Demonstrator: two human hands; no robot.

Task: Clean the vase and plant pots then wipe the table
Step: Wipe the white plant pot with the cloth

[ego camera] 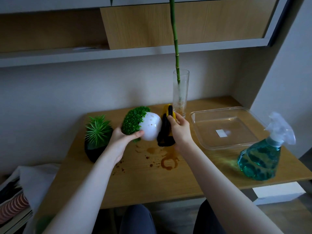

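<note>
Flanking lifted white pot [151,128]: black pot [94,149], tray [224,129], spray bottle [263,159].

A single head-worn wide-angle camera looks forward and down, close over the table [152,179], toward the wall shelves [118,54].

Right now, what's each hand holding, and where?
Left hand holds the tilted white plant pot at its leafy rim. Right hand grips the yellow-and-black cloth at its upper end.

Dim, bluish light (wide-angle bowing at edges), soft focus throughout.
</note>
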